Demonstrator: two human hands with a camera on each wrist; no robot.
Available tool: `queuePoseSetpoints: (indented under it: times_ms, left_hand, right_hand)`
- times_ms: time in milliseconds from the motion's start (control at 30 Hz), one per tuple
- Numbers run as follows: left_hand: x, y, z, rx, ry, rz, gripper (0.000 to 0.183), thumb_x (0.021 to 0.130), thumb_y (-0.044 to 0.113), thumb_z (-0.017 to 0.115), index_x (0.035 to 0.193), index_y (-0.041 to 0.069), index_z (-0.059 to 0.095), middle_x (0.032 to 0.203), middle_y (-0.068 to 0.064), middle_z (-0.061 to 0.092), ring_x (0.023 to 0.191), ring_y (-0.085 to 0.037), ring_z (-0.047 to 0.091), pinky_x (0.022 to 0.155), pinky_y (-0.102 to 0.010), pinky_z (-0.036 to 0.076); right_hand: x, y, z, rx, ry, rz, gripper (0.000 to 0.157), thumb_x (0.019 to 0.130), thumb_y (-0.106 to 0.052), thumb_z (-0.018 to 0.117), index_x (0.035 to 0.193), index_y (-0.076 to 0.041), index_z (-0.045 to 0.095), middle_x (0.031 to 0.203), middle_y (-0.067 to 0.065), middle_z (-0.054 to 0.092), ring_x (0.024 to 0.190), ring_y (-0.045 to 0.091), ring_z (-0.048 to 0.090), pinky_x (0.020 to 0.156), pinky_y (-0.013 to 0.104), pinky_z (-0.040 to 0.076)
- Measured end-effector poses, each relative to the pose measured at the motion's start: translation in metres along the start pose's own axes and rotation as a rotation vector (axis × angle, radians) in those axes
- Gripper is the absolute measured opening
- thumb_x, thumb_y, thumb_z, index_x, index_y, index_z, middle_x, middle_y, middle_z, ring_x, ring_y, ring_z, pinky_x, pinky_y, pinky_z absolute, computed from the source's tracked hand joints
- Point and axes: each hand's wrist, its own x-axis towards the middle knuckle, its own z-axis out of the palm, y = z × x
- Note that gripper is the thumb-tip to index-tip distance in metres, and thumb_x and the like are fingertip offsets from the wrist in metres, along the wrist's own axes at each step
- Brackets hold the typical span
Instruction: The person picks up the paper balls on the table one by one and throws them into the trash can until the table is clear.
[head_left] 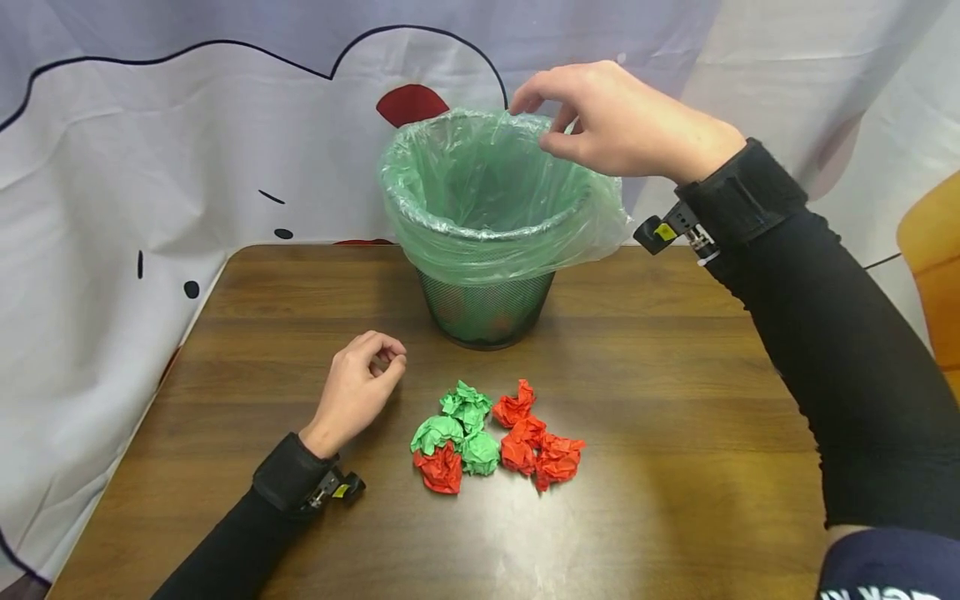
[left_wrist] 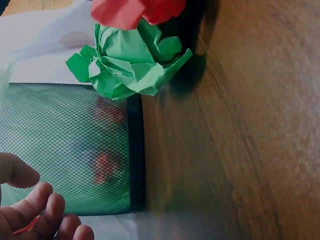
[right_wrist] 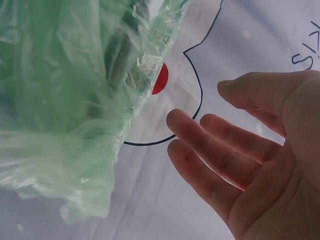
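My right hand (head_left: 611, 125) is raised over the right rim of a mesh waste bin (head_left: 487, 308), and the right wrist view has nothing between its parted fingers (right_wrist: 210, 175). A translucent green bin liner (head_left: 480, 242) is folded over the rim. Left of the paper balls, my left hand (head_left: 360, 387) is held low over the table, fingers loosely curled and holding nothing. Three crumpled green paper balls (head_left: 480, 452) and several red paper balls (head_left: 558, 461) lie in a cluster before the bin. Reddish lumps (left_wrist: 105, 167) show dimly through its mesh.
The bin stands near the back edge of a brown wooden table (head_left: 675, 400). Behind it hangs a pale curtain (head_left: 150, 167) with cartoon line drawings and red patches. Loose liner plastic (head_left: 600, 229) sticks out at the bin's right side.
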Motion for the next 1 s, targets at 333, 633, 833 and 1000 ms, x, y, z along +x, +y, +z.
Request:
queuePoseSetpoints:
  times_ms: [333, 633, 833, 1000]
  left_hand:
    - [0.002, -0.004, 0.000, -0.001, -0.006, 0.016, 0.005, 0.093, 0.013, 0.065, 0.094, 0.015, 0.070, 0.087, 0.001, 0.062, 0.080, -0.019, 0.059, 0.067, -0.022, 0.045]
    - [0.003, -0.003, -0.001, 0.008, -0.008, 0.025, 0.005, 0.093, 0.013, 0.065, 0.093, 0.015, 0.069, 0.087, 0.002, 0.062, 0.078, -0.016, 0.058, 0.067, -0.022, 0.044]
    - [0.002, -0.003, -0.002, 0.013, -0.010, 0.017, 0.005, 0.091, 0.013, 0.066, 0.093, 0.016, 0.070, 0.086, 0.002, 0.061, 0.077, -0.015, 0.057, 0.066, -0.022, 0.044]
    - [0.001, -0.002, -0.002, 0.015, -0.016, 0.016, 0.005, 0.091, 0.013, 0.066, 0.093, 0.014, 0.070, 0.087, 0.002, 0.062, 0.078, -0.014, 0.057, 0.066, -0.022, 0.045]
  right_hand:
    - [-0.028, -0.001, 0.006, -0.041, 0.040, -0.038, 0.035, 0.097, -0.005, 0.050, 0.128, -0.011, 0.064, 0.130, 0.006, 0.064, 0.094, 0.028, 0.070, 0.086, 0.043, 0.054]
    - [-0.055, -0.006, 0.008, -0.052, 0.117, -0.082, 0.026, 0.096, -0.005, 0.057, 0.120, -0.010, 0.068, 0.118, 0.004, 0.069, 0.093, 0.021, 0.064, 0.085, 0.041, 0.052]
    - [-0.068, -0.007, 0.012, -0.062, 0.156, -0.114, 0.025, 0.096, -0.005, 0.059, 0.118, -0.009, 0.068, 0.114, 0.003, 0.069, 0.092, 0.017, 0.065, 0.080, 0.034, 0.049]
    - [-0.078, -0.006, 0.015, -0.065, 0.172, -0.117, 0.026, 0.095, -0.006, 0.062, 0.120, -0.008, 0.068, 0.113, 0.002, 0.070, 0.092, 0.016, 0.066, 0.075, 0.026, 0.043]
